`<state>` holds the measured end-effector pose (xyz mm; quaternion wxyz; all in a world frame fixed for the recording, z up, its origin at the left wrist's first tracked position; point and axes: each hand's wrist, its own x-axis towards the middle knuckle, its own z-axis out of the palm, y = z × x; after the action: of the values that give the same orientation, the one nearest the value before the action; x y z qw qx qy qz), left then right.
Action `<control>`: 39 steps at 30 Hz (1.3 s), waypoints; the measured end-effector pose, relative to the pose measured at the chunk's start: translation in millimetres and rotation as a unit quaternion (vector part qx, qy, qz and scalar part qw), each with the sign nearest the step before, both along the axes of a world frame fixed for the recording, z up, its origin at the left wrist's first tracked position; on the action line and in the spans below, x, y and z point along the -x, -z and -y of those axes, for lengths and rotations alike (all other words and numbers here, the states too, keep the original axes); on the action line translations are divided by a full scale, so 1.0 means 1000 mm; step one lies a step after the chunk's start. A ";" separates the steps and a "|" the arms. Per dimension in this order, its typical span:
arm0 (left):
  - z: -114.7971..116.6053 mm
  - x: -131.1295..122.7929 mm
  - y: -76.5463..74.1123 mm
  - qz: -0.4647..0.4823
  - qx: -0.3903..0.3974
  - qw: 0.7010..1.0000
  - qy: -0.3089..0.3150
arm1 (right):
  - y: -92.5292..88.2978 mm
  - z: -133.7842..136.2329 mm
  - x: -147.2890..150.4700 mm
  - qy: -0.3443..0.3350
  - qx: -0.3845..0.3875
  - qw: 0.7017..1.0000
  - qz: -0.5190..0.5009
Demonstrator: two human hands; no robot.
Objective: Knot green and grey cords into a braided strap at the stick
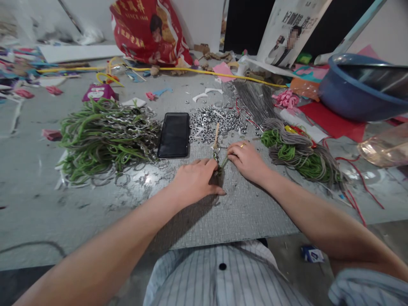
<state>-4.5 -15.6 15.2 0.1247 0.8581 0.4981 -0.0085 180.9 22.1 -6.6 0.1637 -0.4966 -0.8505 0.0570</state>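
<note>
A short braid of green and grey cord with metal nuts (pixel 216 155) lies on the table between my hands. A thin wooden stick (pixel 216 135) stands out at its far end. My left hand (pixel 198 177) rests at the braid's left side, index finger at the cord and thumb stretched out apart below it. Fingers bent together, my right hand (pixel 247 160) pinches a green cord end (pixel 225 161) just right of the braid. The fingertips partly hide the cords. Beyond my hands lies a spread of loose metal nuts (pixel 207 121).
A black phone (pixel 174 135) lies left of the nuts, beside a heap of finished green-grey braids (pixel 105 140). To the right are a bundle of loose cords (pixel 298 155), grey wires (pixel 256 100) and a blue basin (pixel 347 91). A red bag (pixel 146 34) stands behind.
</note>
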 end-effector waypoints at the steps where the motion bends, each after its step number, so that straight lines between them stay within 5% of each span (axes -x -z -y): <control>1: 0.000 0.000 0.000 -0.001 0.000 1.000 0.003 | 0.000 0.000 -0.001 0.008 -0.001 1.000 -0.001; 13: -0.005 0.006 -0.009 0.059 0.039 0.997 0.017 | -0.001 0.005 -0.003 0.015 -0.023 0.999 -0.030; 19: -0.019 0.015 -0.012 0.169 0.042 0.984 -0.041 | -0.010 0.020 0.001 -0.147 -0.085 0.983 -0.066; 22: -0.023 0.016 -0.008 0.140 0.013 0.990 -0.025 | -0.012 0.029 0.005 -0.232 -0.080 0.969 -0.033; 30: -0.019 0.023 -0.009 0.037 -0.007 0.999 0.029 | -0.017 0.041 0.013 -0.278 -0.049 0.956 0.076; 39: -0.016 0.022 -0.015 -0.034 0.007 0.999 0.026 | -0.015 0.042 0.019 -0.232 -0.028 0.970 0.075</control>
<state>-26.7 0.7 29.9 0.1137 0.8692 0.4792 -0.0445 162.0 -19.6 8.5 0.0958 -0.2844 -0.9534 0.0325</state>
